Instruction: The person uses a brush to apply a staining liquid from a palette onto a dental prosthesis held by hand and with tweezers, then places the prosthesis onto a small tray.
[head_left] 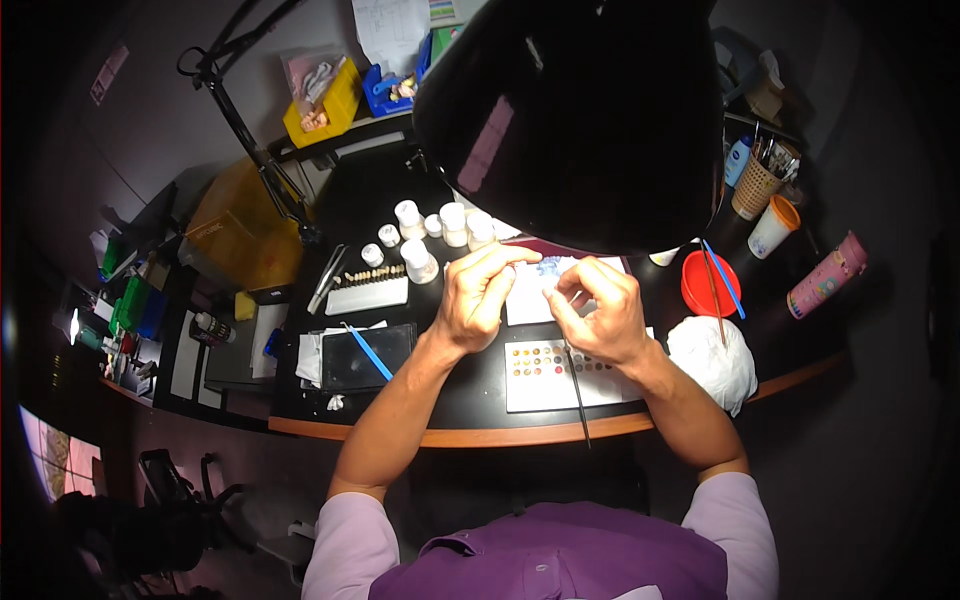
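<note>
Both my hands are raised close together over a white sheet (523, 309) on the black desk. My left hand (474, 302) has thumb and forefinger pinched together; whatever is between them is too small to make out. A small bluish patch (548, 268) shows between the fingertips of both hands, its kind unclear. My right hand (608, 312) is closed on a thin dark-handled brush (577, 395), whose handle slants down past the desk edge; its tip is hidden. Below the hands lies a white palette (525, 402) with rows of coloured dots.
A large black lamp shade (580, 130) hangs ahead. White jars (420, 262), a tooth shade guide (368, 294) and a dark tray (350, 365) lie left. Rightward are a red bowl (705, 300) with sticks across it, a white cloth wad (712, 365) and a pink bottle (825, 278).
</note>
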